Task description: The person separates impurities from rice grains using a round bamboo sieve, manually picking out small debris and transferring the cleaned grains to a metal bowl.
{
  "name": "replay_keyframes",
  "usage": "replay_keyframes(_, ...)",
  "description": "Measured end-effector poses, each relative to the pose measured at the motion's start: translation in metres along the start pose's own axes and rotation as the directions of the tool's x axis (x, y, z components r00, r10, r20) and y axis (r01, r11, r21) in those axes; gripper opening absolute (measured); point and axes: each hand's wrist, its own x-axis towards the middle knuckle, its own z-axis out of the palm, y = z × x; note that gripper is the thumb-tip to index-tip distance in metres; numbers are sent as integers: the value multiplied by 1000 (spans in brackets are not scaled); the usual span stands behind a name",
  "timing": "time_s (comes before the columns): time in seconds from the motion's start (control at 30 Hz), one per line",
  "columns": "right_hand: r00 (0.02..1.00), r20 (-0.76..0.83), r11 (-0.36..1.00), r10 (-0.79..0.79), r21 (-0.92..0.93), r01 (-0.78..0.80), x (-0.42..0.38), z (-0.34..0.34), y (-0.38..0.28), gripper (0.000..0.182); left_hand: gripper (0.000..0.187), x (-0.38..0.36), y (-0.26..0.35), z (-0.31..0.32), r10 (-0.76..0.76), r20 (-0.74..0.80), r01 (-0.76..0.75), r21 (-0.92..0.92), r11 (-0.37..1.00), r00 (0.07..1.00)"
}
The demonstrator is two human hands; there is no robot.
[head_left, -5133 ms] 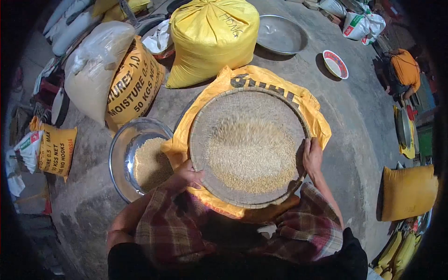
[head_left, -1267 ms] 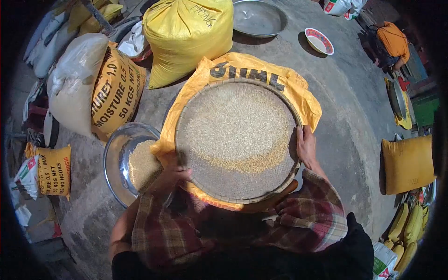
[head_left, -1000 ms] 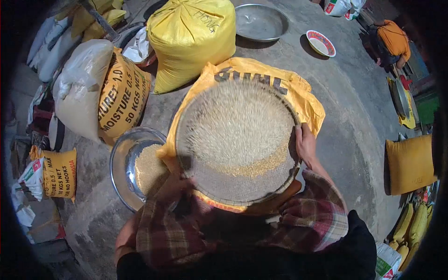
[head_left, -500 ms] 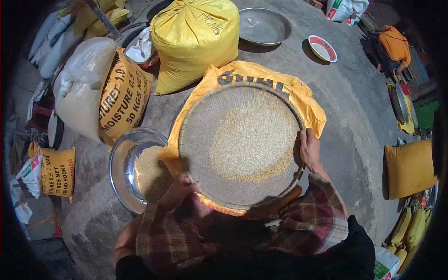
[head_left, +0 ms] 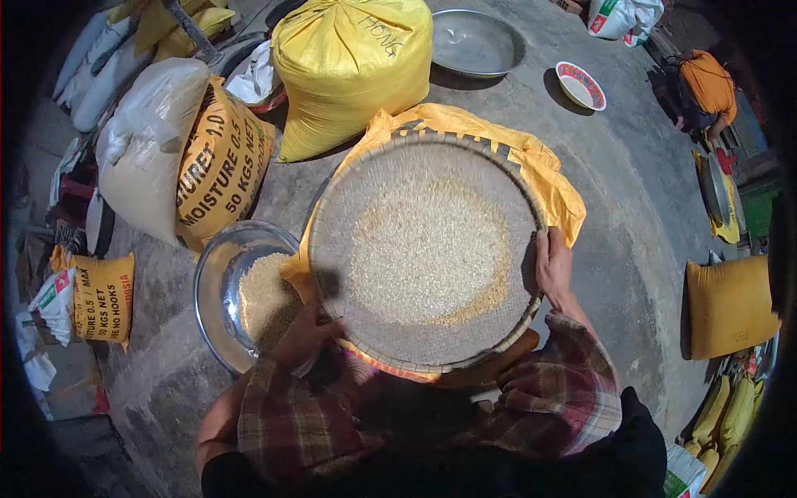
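A round woven tray (head_left: 365,174) hangs between my hands, with pale grain (head_left: 423,249) spread over its middle and a browner band at the lower right. My left hand (head_left: 309,336) is closed on the rim at the lower left, partly in shadow. At the right rim, my right hand (head_left: 554,264) grips with the thumb on top; its other fingers are partly hidden. An orange sack (head_left: 544,178) lies beneath the tray. Left of it stands a metal basin (head_left: 217,274) holding brown grain (head_left: 264,299).
A full yellow sack (head_left: 349,75) and a printed sack (head_left: 224,166) stand beyond the basin. Farther off are a wide metal pan (head_left: 476,46) and a red-rimmed bowl (head_left: 581,86). A person in orange (head_left: 706,83) is at the upper right; a brown sack (head_left: 730,305) lies at the right.
The tray has shifted slightly left and up, covering more of the orange sack's lettering. The grain on it has moved left and spread. Both hands still hold the rim.
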Motion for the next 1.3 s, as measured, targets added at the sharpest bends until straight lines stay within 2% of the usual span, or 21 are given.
replay_keyframes(0.07, 988, -148, 989, -50, 129, 69, 2, -11, -10, 24, 52, -15, 24, 13, 180, -127, -167, 107, 980, 975)
replay_keyframes(0.1, 983, -181, 984, -35, 167, 66, 2, -14, -15, 21, 52, -11, 25, 13, 183, -124, -170, 110, 979, 975)
replay_keyframes(0.2, 976, -201, 993, -86, 62, 100, 16, -4, -5, 23, 47, -3, 27, 15, 225, -154, -202, 152, 968, 962)
replay_keyframes(0.27, 966, -212, 988, -146, 14, 152, 24, 12, 14, 25, 49, 9, 39, 15, -54, -70, 58, 61, 996, 996)
replay_keyframes(0.3, 987, -137, 996, -84, -43, 79, 21, 14, 18, 27, 49, 16, 27, 9, -48, -70, 53, 59, 997, 996)
replay_keyframes(0.33, 998, -62, 994, -12, -107, 6, 17, 13, 21, 28, 49, 26, 6, -2, -85, 38, 82, 63, 995, 996)
replay_keyframes(0.37, 999, -35, 997, -27, -76, 24, 10, 11, 25, 29, 50, 31, -7, -6, -125, 146, 116, 69, 991, 981)
replay_keyframes(0.4, 999, -27, 997, -21, -81, 19, 3, 9, 24, 29, 50, 25, -3, 1, -133, 149, 125, 64, 990, 980)
replay_keyframes(0.47, 998, 38, 998, 41, -49, -39, -6, 3, 17, 29, 46, 7, 14, 16, -6, 73, 8, -26, 1000, 997)
replay_keyframes(0.6, 999, 10, 999, 40, -11, -40, 2, 0, 9, 28, 42, 13, 15, 6, -40, 96, 35, 52, 998, 995)
replay_keyframes(0.67, 993, -121, 997, -6, 71, 15, 9, -2, 6, 28, 46, 17, 21, 4, 169, -104, -160, 97, 982, 980)
replay_keyframes(0.7, 985, -173, 996, -17, 84, 32, 15, 1, 10, 28, 46, 25, 22, 2, 173, -102, -163, 102, 981, 980)
replay_keyframes(0.8, 987, -160, 1000, -1, -10, -1, 31, 2, 9, 28, 52, 58, 15, -4, 244, 12, -244, 10, 970, 970)
replay_keyframes(0.87, 985, -171, 1000, 9, -7, -10, 36, 12, 23, 27, 54, 75, 12, 7, 138, -84, -156, -299, 941, 987)
replay_keyframes(0.93, 983, -175, 998, 55, -10, -57, 32, 18, 27, 27, 56, 75, 8, 21, 157, 5, -143, -391, 909, 988)
replay_keyframes(1.03, 990, -139, 1000, 18, -5, -18, 25, 18, 34, 26, 55, 81, -10, 39, 230, 43, -138, -687, 713, 972)
replay_keyframes(1.1, 996, -87, 999, 32, -8, -33, 24, 10, 34, 26, 52, 85, -26, 40, 219, 60, -104, -739, 665, 974)
replay_keyframes(1.17, 999, 28, 956, -31, -291, 38, 27, -5, 30, 22, 49, 90, -38, 40, 201, 79, -62, -789, 612, 976)
replay_keyframes(1.2, 999, 32, 954, -26, -298, 35, 28, -11, 23, 22, 47, 92, -41, 38, 194, 98, -44, -785, 618, 976)
replay_keyframes(1.27, 976, -110, 969, -188, -181, 166, 35, -16, 5, 18, 44, 93, -42, 37, 183, 117, -23, -782, 623, 976)
replay_keyframes(1.3, 973, -40, 968, -227, -117, 221, 44, -13, 2, 19, 43, 92, -41, 37, 189, 148, -14, -750, 661, 971)
